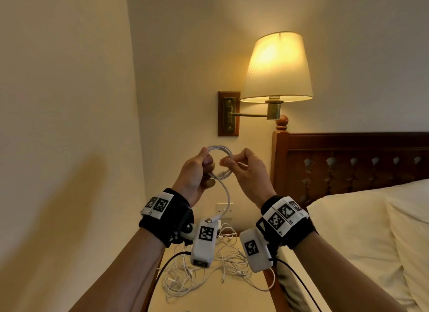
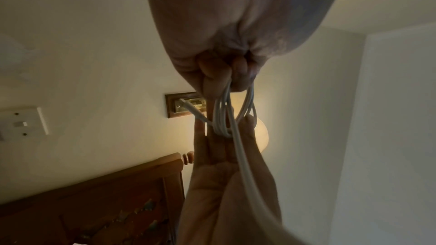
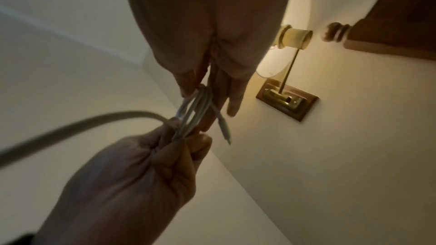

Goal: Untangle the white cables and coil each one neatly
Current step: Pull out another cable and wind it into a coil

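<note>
Both hands hold a small coil of white cable (image 1: 220, 149) up in front of the wall. My left hand (image 1: 206, 160) grips the coil's left side with curled fingers; the loops (image 2: 221, 116) run out of that fist. My right hand (image 1: 226, 161) pinches the coil's right side between thumb and fingers, where the strands (image 3: 195, 111) bunch together. One short connector end (image 3: 225, 131) sticks out free. The cable's loose tail (image 1: 226, 195) hangs from the left hand down to a plug (image 1: 210, 220). A tangle of white cables (image 1: 209, 272) lies on the nightstand (image 1: 232, 297) below.
A lit wall lamp (image 1: 276, 67) on a brass arm hangs just above and right of the hands. The wooden headboard (image 1: 348, 160) and a pillow (image 1: 359, 230) are to the right. A wall socket (image 1: 229, 209) sits behind the nightstand. A black wire (image 1: 162, 271) crosses its left edge.
</note>
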`<state>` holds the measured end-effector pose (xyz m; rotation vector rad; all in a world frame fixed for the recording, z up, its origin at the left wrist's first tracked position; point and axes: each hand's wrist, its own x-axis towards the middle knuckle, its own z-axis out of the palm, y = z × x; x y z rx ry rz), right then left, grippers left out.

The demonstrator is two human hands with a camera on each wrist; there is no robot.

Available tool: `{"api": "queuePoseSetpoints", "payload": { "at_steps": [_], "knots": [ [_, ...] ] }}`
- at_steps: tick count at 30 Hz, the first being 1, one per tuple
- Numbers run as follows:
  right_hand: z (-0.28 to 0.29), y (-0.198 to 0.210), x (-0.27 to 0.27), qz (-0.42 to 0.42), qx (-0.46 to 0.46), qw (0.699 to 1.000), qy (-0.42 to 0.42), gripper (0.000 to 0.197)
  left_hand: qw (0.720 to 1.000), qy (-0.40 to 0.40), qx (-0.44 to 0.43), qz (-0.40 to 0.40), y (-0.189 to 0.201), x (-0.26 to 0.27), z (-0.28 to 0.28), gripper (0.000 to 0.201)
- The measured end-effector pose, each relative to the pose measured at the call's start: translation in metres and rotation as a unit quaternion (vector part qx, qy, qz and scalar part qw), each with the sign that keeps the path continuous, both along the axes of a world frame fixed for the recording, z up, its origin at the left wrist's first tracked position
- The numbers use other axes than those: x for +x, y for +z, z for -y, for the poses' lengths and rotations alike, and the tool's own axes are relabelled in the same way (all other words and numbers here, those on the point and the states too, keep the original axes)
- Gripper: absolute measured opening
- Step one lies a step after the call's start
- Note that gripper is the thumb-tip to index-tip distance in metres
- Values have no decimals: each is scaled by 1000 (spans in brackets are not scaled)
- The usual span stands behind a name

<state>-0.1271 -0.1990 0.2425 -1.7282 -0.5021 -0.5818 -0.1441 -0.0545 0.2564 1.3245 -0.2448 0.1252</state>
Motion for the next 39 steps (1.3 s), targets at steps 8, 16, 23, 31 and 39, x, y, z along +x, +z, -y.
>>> {"api": "queuePoseSetpoints", "payload": {
  "at_steps": [8, 16, 23, 31, 39],
  "knots": [
    [5, -2, -7, -46, 52, 987, 144, 22, 998, -28, -54, -11, 1, 2, -4, 44],
    [8, -24, -7, -80, 18, 989, 120, 62, 994, -16, -108, -10, 2, 4, -7, 43],
    [6, -37, -10, 70, -96, 991, 67, 67, 995, -7, -98, -19, -9, 5, -2, 44],
    [13, -28, -21, 291, -163, 943, 4, 15, 995, 14, -101, -7, 1, 7, -10, 45],
    [12, -10, -34, 90, 141, 984, 67, 18, 992, -1, -122, -14, -1, 7, -12, 44]
  ]
}}
